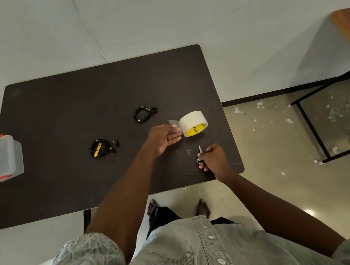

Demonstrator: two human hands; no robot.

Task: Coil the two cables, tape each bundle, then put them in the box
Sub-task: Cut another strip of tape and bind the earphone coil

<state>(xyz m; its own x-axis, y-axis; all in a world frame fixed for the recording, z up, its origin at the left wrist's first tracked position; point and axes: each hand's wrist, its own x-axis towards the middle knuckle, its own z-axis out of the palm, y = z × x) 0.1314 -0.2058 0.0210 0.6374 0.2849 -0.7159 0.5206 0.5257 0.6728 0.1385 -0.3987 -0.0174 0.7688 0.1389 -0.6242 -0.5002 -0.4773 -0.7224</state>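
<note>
Looking down at a dark matte table (62,109), rectangular with rounded corners, filling the middle of the frame.

Left hand (165,137) at centre right: palm up, fingers loosely spread and not clamped on anything, fingertips touching the side of the tape roll (193,123). Roll is wide, off-white, tilted, with a yellow printed core facing lower right. A short clear tab of tape (173,122) sticks out from the roll just above the fingers; can't tell if the hand pinches it.

Right hand (213,158) lower right of the roll, fist closed around small metal scissors (200,153); thin blades point up, a finger loop shows at the bottom. Hands are apart, with the right one nearer the table's front edge. Both forearms bare, reaching in from the bottom of the frame; grey crinkled shirt (189,258) with buttons below.

Black cable coil (143,114), a neat small ring, lies just above and left of the roll. Second cable bundle (102,147), black with yellow parts and messier, sits left of the left hand, well apart from the first.

Clear plastic box (1,158) with orange-red latches is at the far left table edge, well away from both cables.

A small clear tape scrap (188,152) lies on the table beside the scissors.
</note>
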